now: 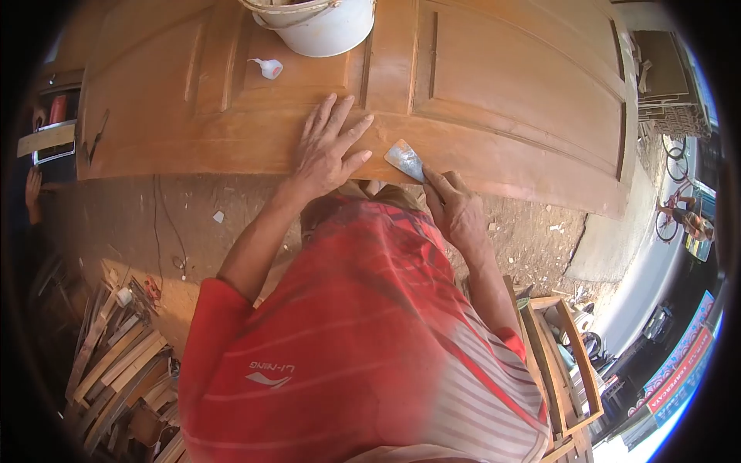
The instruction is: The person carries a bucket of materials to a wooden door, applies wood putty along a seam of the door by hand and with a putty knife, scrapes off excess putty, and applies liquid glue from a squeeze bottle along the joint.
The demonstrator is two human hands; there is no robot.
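The putty knife [404, 160] is in the right hand [461, 212], at the near edge of a brown panelled wooden door [494, 92] that lies flat. Its long axis runs diagonally: the broad metal blade points forward and to the person's left, and the handle end runs back and right into the grip. The blade lies low over the plain border of the door; whether its whole edge touches the wood, I cannot tell. The right hand is closed around the handle, which the fingers mostly hide.

The left hand [328, 147] rests palm down on the same border, left of the blade, with its fingers a little apart and reaching forward. Its index fingertip and thumb are nearest to the blade, and the index fingertip lies roughly in line with where the blade points.

Farther forward, past the left hand, a small white piece with a red mark [270, 69] lies on a recessed panel. Just beyond it to the right stands a white bucket [328, 29], upright, its handle lowered against the side. Raised mouldings cross the door between the border and the panels.

On the ground, a pile of wood pieces [127, 359] lies to the left and a wooden frame [575, 366] to the right. At the far left, another person's hand [33, 185] shows near a pale board [46, 140].
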